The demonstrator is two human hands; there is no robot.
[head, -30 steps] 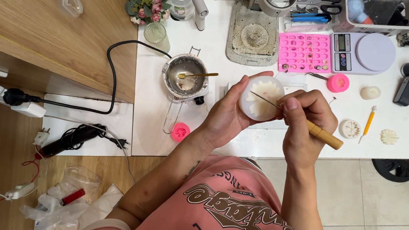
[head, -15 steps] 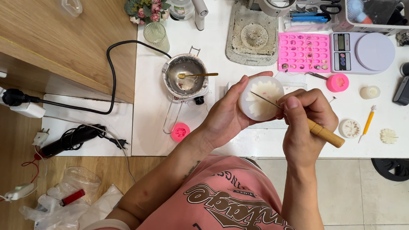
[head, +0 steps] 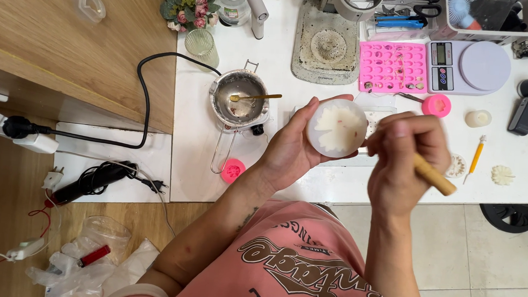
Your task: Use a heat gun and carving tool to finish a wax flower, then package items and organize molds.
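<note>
My left hand (head: 291, 150) holds a round translucent cup (head: 337, 127) filled with pale wax, tilted so its top faces me. My right hand (head: 405, 159) grips a wooden-handled tool (head: 434, 175); its thin tip end is hidden by my fingers just right of the cup. Both hands hover above the white table (head: 194, 163), in front of a small metal melting pot (head: 239, 99) with a gold spoon (head: 256, 97) resting in it.
On the table: a pink silicone mould tray (head: 392, 66), a digital scale (head: 470, 66), a grey stone dish (head: 328, 43), a pink round mould (head: 233, 170), small wax flowers (head: 503, 175), an orange pen tool (head: 475, 158). A black cable (head: 143, 94) runs left to a power strip (head: 12, 130).
My right hand has pulled the tool's tip back out of the cup to the right. The left hand still holds the cup in the same place.
</note>
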